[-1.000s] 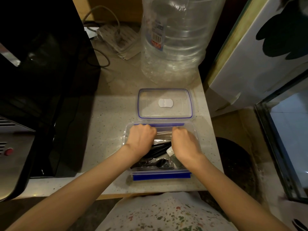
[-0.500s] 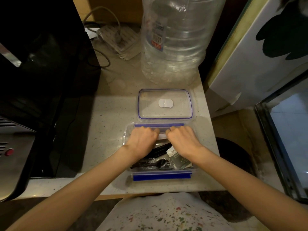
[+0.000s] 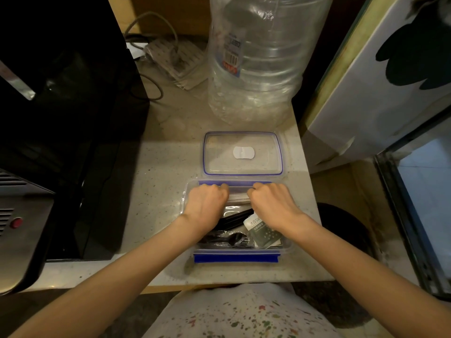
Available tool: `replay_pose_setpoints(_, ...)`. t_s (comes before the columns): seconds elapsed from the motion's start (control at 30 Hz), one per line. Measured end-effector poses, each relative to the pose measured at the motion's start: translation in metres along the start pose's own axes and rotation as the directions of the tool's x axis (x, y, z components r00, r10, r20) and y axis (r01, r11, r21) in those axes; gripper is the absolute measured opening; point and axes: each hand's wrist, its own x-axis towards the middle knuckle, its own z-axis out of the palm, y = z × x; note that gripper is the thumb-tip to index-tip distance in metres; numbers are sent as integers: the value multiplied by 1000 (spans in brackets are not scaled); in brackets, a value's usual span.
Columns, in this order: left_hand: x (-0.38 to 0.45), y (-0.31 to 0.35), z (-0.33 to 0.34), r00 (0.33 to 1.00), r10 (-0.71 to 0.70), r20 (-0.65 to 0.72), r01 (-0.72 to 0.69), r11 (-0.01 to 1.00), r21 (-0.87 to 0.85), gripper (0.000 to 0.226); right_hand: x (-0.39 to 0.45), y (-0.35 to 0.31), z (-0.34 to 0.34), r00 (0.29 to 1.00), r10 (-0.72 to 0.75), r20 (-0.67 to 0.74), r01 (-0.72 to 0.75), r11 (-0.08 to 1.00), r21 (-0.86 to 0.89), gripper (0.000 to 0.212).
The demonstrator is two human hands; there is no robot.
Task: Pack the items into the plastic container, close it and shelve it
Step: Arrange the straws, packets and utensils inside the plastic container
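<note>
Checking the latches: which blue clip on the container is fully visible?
The near blue clip, at the counter edge; the far blue clip is partly hidden behind both hands.

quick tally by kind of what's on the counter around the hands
Clear plastic container, open: 1
Container lid, lying apart behind it: 1
Large clear water bottle: 1
Power strip: 1
Total: 4
Inside the container are black plastic cutlery and a sachet; their number is unclear.

The sachet [image 3: 264,234] lying in the plastic container [image 3: 285,246], near the counter's front edge, shows white lettering too small and partly hidden to read. At the counter's back edge, the water bottle [image 3: 263,57] bears a label with a barcode [image 3: 231,60], digits illegible.
</note>
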Motion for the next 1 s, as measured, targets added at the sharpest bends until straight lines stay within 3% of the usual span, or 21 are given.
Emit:
replay_pose_setpoints(0.17,4,-3,-1,999,8,44,-8,1000,-7,20,2,2,8,999,20,-47,-18,999,51,18)
replay_pose_setpoints(0.43,0,1,3,999,-47,-16,47,999,-6,22,5,-6,1,995,52,-80,-56,997,-52,20)
replay_pose_setpoints(0.63,-2,-2,3,999,-6,-42,5,999,-34,23,6,-3,7,996,60,-63,-56,997,57,19)
replay_pose_setpoints(0.83,-4,-11,5,995,33,-94,-54,971,-231,21,-6,15,-3,999,-25,-32,34,957,287,27)
replay_pose_setpoints(0.93,-7,-10,5,994,108,-30,-112,924,-367,28,-12,20,-15,999,-39,-19,43,922,384,25)
replay_pose_setpoints(1.0,-9,-4,5,993,120,9,-109,928,-356,32,-15,20,-18,994,-103,24,87,926,368,26)
